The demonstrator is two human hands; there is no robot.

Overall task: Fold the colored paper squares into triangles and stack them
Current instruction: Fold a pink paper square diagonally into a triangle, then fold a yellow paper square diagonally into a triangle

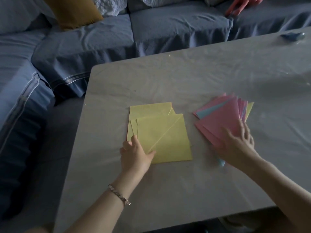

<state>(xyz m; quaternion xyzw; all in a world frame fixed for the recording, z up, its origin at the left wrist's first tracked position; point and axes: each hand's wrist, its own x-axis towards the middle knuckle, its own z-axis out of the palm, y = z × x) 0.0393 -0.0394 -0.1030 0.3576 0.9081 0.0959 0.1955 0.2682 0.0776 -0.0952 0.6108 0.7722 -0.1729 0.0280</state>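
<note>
Logged left hand (136, 153) on near-left corner of yellow squares (168, 137) on table (185, 78), thumb on top, pinch or press unclear; noted diagonal crease running away-right from that corner, and right hand (235, 142), fingers spread, resting on pink triangle stack (220, 118) just to the right.

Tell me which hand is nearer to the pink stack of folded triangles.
Right. The right hand lies on the near edge of the pink stack, fingers spread. The left hand is off to the stack's left, touching the near left corner of the yellow sheets.
</note>
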